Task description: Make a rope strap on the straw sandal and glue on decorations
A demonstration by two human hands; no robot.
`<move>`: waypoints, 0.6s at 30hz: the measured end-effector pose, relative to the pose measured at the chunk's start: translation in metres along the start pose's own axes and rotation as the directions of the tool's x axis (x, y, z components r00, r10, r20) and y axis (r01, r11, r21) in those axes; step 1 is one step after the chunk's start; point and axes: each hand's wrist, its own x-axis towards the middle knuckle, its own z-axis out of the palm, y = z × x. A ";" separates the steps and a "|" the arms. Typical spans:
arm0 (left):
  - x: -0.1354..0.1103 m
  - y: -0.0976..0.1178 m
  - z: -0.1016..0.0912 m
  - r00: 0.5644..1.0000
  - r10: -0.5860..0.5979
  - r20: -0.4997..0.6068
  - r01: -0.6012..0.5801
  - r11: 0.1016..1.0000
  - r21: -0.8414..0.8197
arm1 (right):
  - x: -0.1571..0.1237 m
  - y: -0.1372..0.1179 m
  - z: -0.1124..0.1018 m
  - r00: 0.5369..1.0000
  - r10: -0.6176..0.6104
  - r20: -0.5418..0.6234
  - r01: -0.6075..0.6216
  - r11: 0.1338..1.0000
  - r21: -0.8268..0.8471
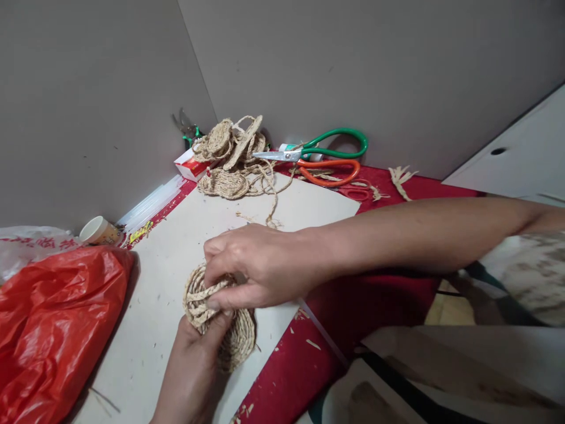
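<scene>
A small slipper of coiled, braided straw is held just above the white board, with a braided band across its upper end. My left hand grips its near-left side, the thumb pressed on top and the other fingers hidden beneath. From the right, my right hand reaches over it. Its thumb and fingers are closed on the braided band at the upper end. The fingertips partly cover the weave there.
Scissors with green and orange handles lie at the back beside coiled straw pieces. Green-handled pruners stand behind a red-and-white box. A paper cup lies tipped at left, near a red plastic bag. Grey walls close the corner.
</scene>
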 end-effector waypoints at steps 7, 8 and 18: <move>0.003 -0.004 -0.005 0.999 0.019 0.044 -0.024 0.993 0.117 | 0.006 0.001 -0.015 0.954 0.105 0.282 -0.211 0.901 0.380; 0.003 -0.005 -0.006 0.999 0.004 0.050 -0.010 0.993 0.118 | 0.006 0.000 -0.016 0.938 0.130 0.323 -0.266 0.866 0.423; -0.003 0.012 -0.004 0.827 0.511 -0.233 -0.362 0.803 0.474 | 0.014 0.030 -0.009 0.912 0.229 0.342 -0.400 0.688 0.606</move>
